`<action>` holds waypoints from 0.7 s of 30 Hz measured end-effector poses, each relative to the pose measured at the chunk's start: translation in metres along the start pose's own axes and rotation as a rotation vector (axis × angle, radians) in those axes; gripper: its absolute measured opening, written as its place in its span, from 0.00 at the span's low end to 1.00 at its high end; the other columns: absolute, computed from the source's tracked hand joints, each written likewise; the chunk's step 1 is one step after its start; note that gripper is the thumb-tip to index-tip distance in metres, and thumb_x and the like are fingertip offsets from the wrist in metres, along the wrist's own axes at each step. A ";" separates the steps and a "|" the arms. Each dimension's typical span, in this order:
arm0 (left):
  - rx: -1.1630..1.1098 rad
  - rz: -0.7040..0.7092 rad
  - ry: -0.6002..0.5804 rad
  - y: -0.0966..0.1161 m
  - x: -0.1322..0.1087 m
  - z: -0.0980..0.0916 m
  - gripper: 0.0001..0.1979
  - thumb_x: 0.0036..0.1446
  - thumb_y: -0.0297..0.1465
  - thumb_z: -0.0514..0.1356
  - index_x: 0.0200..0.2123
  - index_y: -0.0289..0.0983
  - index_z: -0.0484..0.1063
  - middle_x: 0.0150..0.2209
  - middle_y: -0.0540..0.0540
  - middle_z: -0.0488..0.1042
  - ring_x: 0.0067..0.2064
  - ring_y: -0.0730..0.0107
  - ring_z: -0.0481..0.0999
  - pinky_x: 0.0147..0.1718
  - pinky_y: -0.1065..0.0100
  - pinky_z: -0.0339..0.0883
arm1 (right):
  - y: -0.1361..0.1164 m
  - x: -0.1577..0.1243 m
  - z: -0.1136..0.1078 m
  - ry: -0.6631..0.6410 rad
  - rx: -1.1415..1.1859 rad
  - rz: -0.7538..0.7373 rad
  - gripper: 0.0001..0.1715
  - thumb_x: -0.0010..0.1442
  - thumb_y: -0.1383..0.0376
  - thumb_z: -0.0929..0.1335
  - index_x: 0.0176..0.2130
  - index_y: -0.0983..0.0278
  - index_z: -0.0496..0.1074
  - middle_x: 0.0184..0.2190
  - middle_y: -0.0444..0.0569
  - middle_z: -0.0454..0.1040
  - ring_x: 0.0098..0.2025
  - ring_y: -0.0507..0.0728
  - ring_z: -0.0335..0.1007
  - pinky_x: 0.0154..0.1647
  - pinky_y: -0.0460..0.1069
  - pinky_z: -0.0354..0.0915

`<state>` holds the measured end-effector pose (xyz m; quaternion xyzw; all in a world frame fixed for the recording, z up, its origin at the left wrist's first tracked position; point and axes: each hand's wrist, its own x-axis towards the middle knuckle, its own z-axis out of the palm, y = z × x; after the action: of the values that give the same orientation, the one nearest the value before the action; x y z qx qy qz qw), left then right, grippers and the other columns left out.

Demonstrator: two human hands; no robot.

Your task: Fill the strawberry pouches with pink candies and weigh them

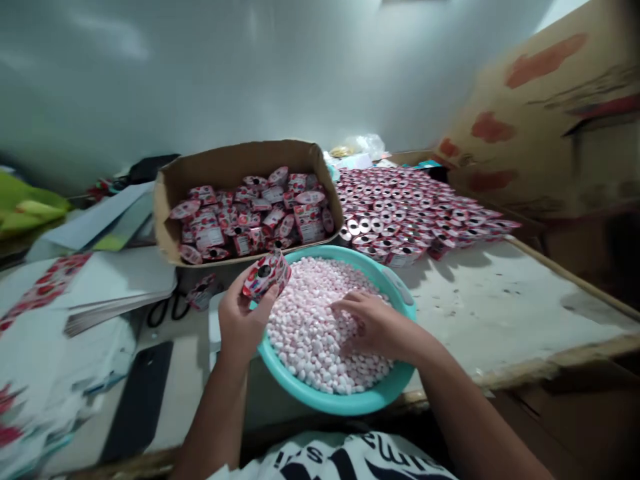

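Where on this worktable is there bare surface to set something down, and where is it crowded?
The clearest patch is the bare tabletop right of the teal basin, bordered behind by the spread of flat packets and in front by the table edge. Left of the basin is crowded: paper stacks, scissors, a dark flat object and the cardboard box.

Your own arms and shirt

Your left hand (pixel 243 323) and right hand (pixel 373 327) are ungloved, forearms unsleeved; your white shirt (pixel 330 460) carries bold dark lettering.
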<state>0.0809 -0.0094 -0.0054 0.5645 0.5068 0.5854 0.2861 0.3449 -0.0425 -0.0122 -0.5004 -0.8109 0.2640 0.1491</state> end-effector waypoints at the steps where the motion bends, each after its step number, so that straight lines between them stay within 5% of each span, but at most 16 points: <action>1: 0.008 -0.005 0.073 0.000 0.003 -0.010 0.26 0.51 0.37 0.69 0.53 0.34 0.75 0.48 0.40 0.81 0.47 0.57 0.82 0.49 0.62 0.76 | 0.001 0.001 0.001 0.003 0.018 -0.004 0.37 0.50 0.56 0.79 0.57 0.58 0.72 0.47 0.51 0.73 0.50 0.64 0.67 0.50 0.54 0.62; 6: 0.328 -0.014 0.329 -0.018 0.018 -0.060 0.24 0.46 0.34 0.68 0.48 0.34 0.76 0.43 0.42 0.82 0.43 0.58 0.82 0.46 0.61 0.76 | 0.006 0.005 0.002 -0.026 0.099 -0.033 0.25 0.54 0.62 0.76 0.52 0.59 0.75 0.50 0.52 0.73 0.52 0.63 0.68 0.54 0.55 0.63; 10: 0.512 -0.149 0.159 -0.050 0.015 -0.076 0.22 0.46 0.35 0.67 0.46 0.37 0.74 0.43 0.41 0.80 0.44 0.57 0.81 0.48 0.57 0.74 | 0.010 0.007 0.005 -0.026 0.146 0.001 0.21 0.54 0.59 0.76 0.49 0.57 0.76 0.51 0.51 0.74 0.53 0.63 0.69 0.55 0.55 0.64; 13: 0.434 -0.198 0.003 -0.071 0.015 -0.084 0.35 0.45 0.37 0.70 0.55 0.37 0.64 0.50 0.36 0.76 0.51 0.54 0.79 0.52 0.54 0.72 | 0.011 0.008 0.005 -0.007 0.157 0.025 0.23 0.53 0.58 0.77 0.49 0.57 0.76 0.51 0.51 0.74 0.53 0.64 0.70 0.54 0.55 0.65; 16: 0.345 -0.177 0.057 -0.081 0.028 -0.109 0.48 0.47 0.42 0.70 0.65 0.38 0.49 0.62 0.28 0.66 0.62 0.52 0.71 0.59 0.51 0.66 | 0.010 0.007 0.004 -0.007 0.153 0.036 0.25 0.52 0.58 0.77 0.49 0.57 0.76 0.51 0.52 0.74 0.52 0.64 0.70 0.53 0.55 0.65; 18: 0.400 -0.140 0.157 -0.084 0.045 -0.130 0.41 0.59 0.46 0.59 0.67 0.37 0.44 0.64 0.27 0.64 0.64 0.56 0.69 0.61 0.54 0.64 | 0.008 0.007 0.003 -0.012 0.155 0.041 0.25 0.53 0.58 0.77 0.50 0.58 0.75 0.51 0.51 0.74 0.51 0.63 0.71 0.53 0.54 0.65; 21: 0.707 -0.189 0.080 -0.089 0.068 -0.149 0.33 0.63 0.46 0.53 0.65 0.35 0.53 0.62 0.29 0.67 0.62 0.55 0.70 0.60 0.55 0.64 | 0.006 0.005 0.002 -0.001 0.164 0.036 0.22 0.55 0.60 0.75 0.50 0.57 0.75 0.50 0.50 0.74 0.51 0.62 0.70 0.53 0.54 0.64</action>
<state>-0.0956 0.0405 -0.0393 0.5559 0.7384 0.3667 0.1062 0.3463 -0.0365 -0.0170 -0.5010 -0.7774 0.3326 0.1843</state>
